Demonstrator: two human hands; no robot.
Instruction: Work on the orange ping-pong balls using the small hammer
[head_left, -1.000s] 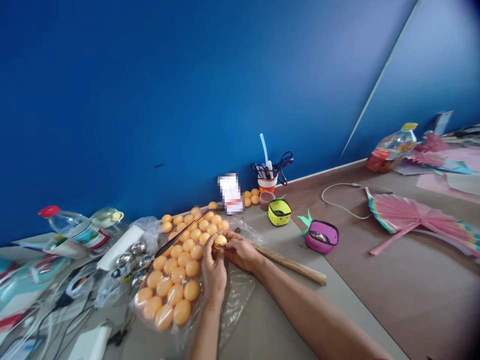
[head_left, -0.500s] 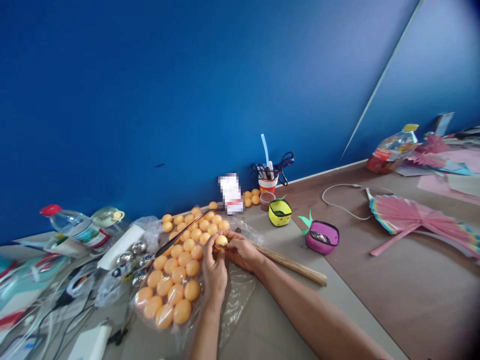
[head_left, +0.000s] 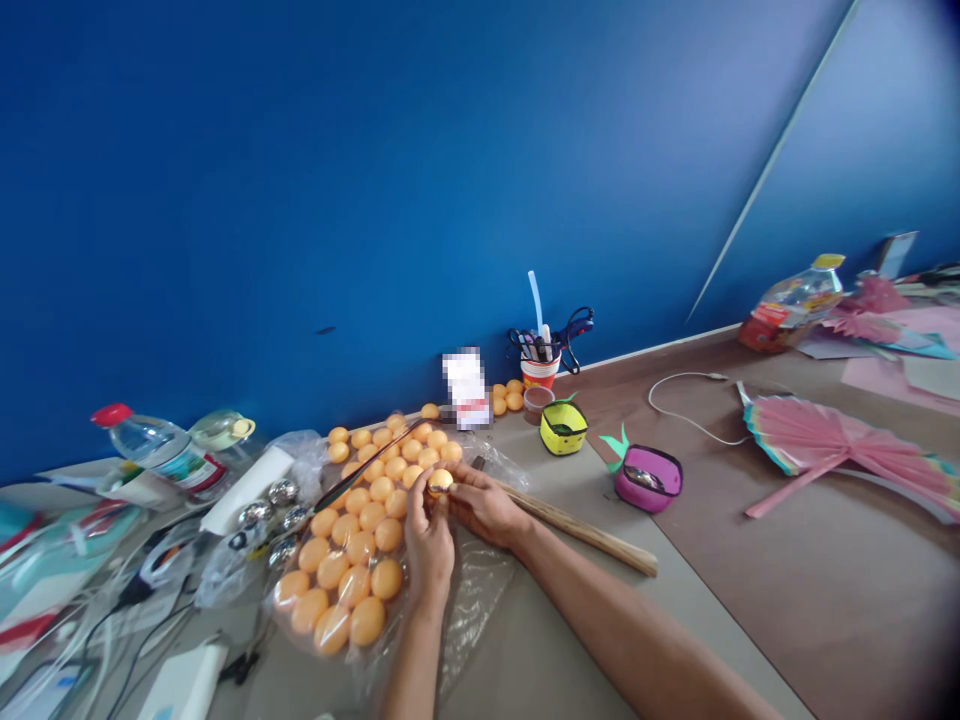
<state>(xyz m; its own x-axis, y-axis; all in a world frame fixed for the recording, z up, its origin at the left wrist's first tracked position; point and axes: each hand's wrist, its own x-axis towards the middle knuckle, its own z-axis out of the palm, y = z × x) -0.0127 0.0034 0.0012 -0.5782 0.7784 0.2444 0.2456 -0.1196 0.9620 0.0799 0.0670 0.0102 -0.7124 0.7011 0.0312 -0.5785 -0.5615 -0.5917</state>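
Observation:
Between my two hands is a small orange ball (head_left: 439,482), like a table tennis ball, with a dark band across its lower part. My left hand (head_left: 430,545) grips it from the left with curled fingers. From the right, the fingers of my right hand (head_left: 484,505) pinch at the same ball; whether they also hold something thin I cannot make out. Just left of my hands lies a clear plastic bag (head_left: 352,575) full of several such orange balls. Behind my right wrist a bundle of wooden sticks (head_left: 592,532) lies on the table.
Behind the hands stand a paper cup of pens (head_left: 540,372), a yellow felt basket (head_left: 563,428) and a purple felt basket (head_left: 649,480). Silvery balls (head_left: 256,514), a red-capped bottle (head_left: 161,455) and cables crowd the left. A pink paper fan (head_left: 840,440) lies right.
The view has shifted slightly, so the table things sit a little further right and lower. Both hands keep hold of the ball, which is turned slightly.

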